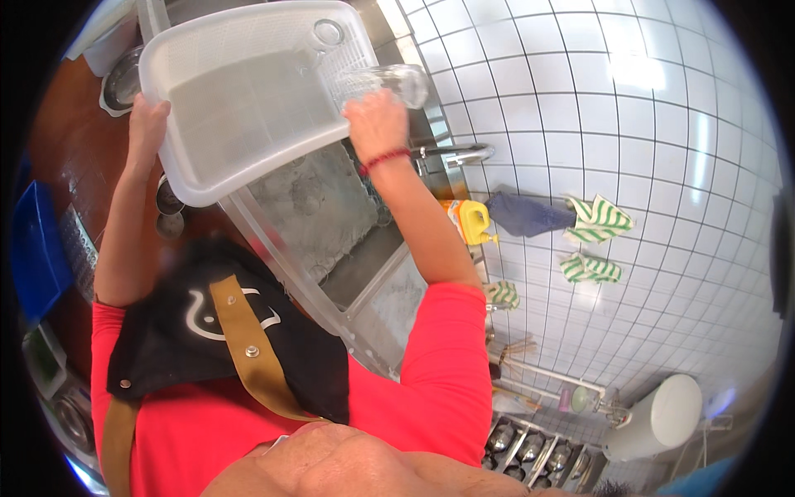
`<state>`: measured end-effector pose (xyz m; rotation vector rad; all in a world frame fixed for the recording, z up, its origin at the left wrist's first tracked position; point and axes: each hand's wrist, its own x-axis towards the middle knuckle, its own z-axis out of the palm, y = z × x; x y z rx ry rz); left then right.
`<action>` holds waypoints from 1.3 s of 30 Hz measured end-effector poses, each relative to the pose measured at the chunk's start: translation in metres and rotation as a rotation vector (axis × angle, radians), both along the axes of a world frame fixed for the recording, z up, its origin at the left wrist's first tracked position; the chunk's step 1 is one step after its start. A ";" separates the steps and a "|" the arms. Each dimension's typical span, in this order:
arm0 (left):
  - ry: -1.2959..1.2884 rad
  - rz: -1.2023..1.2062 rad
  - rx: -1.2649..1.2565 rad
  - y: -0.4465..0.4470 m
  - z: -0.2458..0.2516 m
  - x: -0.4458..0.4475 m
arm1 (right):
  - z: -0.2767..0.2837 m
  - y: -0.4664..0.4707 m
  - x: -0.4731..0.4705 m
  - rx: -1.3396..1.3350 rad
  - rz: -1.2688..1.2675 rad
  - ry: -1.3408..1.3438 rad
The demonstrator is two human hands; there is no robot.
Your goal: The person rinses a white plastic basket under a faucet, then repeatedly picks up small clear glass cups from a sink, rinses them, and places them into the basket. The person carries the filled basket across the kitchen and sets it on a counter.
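Observation:
A white plastic basket [258,180] with perforated sides is held between my two hands, above and beside a metal sink. My left hand [149,121] grips its left rim. My right hand [377,121] is at its right corner, fingers curled at the rim. A clear glass vessel [404,86], blurred, lies on its side just beyond my right hand; whether the fingers touch it cannot be told. Another clear glass [328,32] sits inside the basket at its far end. Below, the sink basin [317,205] holds cloudy water with glassware partly visible in it.
A chrome faucet [463,154] projects by the tiled wall. Near it stand a yellow-capped jug [473,222] and a hanging blue cloth [529,214]; striped cloths [599,218] hang alongside. A metal pot [124,81] and metal containers [169,197] are at left, with a blue bin [38,248].

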<state>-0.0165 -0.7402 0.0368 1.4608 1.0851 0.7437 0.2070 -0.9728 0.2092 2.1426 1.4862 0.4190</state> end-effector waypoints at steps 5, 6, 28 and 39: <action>0.007 0.017 -0.007 -0.008 0.013 0.006 | -0.084 0.052 0.024 -0.153 -0.088 -0.092; -0.011 0.038 -0.019 -0.010 0.018 0.003 | -0.090 0.060 0.021 -0.174 -0.093 -0.073; 0.068 0.134 0.086 -0.026 0.032 -0.002 | -0.155 0.123 0.061 -0.353 -0.127 0.115; -0.069 0.052 0.140 -0.016 0.018 0.001 | -0.112 0.094 0.082 0.058 0.216 0.435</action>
